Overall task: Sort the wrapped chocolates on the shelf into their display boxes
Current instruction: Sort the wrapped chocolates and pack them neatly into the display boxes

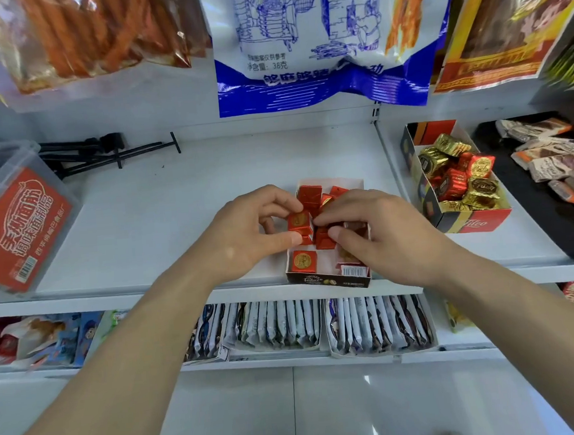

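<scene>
Packing step: in the small box [328,280] at the shelf [175,209] front, the left hand [245,234] pinches a red chocolate [299,221] and the right hand [383,233] pinches its neighbour [325,239]; next, probably, seat both squarely in rows.

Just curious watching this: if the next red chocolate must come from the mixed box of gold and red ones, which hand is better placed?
Probably the right hand: the mixed box stands on its side, while the left hand pinches a red chocolate and would have to cross over.
</scene>
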Demonstrator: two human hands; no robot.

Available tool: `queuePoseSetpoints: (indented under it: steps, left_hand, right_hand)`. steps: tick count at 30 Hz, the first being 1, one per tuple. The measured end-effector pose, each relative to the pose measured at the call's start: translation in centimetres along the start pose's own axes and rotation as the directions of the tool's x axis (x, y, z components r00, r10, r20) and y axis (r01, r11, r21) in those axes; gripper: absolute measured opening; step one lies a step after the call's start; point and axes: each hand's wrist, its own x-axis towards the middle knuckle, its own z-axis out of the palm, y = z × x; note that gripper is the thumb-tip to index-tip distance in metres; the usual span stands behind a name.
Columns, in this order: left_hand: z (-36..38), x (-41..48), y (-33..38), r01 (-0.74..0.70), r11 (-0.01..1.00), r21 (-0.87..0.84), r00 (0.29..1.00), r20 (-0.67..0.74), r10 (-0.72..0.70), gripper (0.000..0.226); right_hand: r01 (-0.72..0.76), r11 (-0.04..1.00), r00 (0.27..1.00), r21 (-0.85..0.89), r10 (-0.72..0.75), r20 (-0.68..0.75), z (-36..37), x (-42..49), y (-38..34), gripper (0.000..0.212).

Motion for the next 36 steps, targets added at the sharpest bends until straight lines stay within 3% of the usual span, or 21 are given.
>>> queuePoseSetpoints:
  steps: [4,10,17,25,30,36]
  left_hand:
    - [-0.2,0.0,-0.1,-0.008,0.997,0.082,1.000,0.019,0.007,0.034]
    - [-0.5,0.0,-0.2,-0.019,0.986,0.166,0.999,0.052,0.010,0.034]
    - [-0.4,-0.1,-0.5,-0.010,0.995,0.100,1.000,0.021,0.008,0.017]
    - [0.2,0.1,-0.1,-0.016,0.994,0.106,0.997,0.070,0.008,0.017]
    - [0.0,0.0,-0.1,-0.003,0.996,0.094,0.998,0.067,-0.004,0.015]
    - [-0.2,-0.2,-0.3,0.029,0.999,0.044,0.999,0.045,-0.031,0.015]
  right_hand:
    - [0.030,0.992,1.000,-0.124,-0.030,0.006,0.2,0.3,0.6,0.022]
    - [0.038,0.986,0.999,-0.160,-0.040,-0.005,0.3,0.6,0.9,0.019]
    - [0.029,0.993,0.999,-0.118,-0.034,-0.037,0.3,0.9,1.0,0.015]
    - [-0.018,0.980,1.000,-0.198,0.015,-0.021,0.6,0.9,0.7,0.016]
    - [-0.083,0.982,0.986,-0.168,0.057,-0.157,0.9,1.4,1.1,0.015]
    - [-0.094,0.983,0.978,-0.161,0.061,-0.198,1.1,1.8,1.0,0.017]
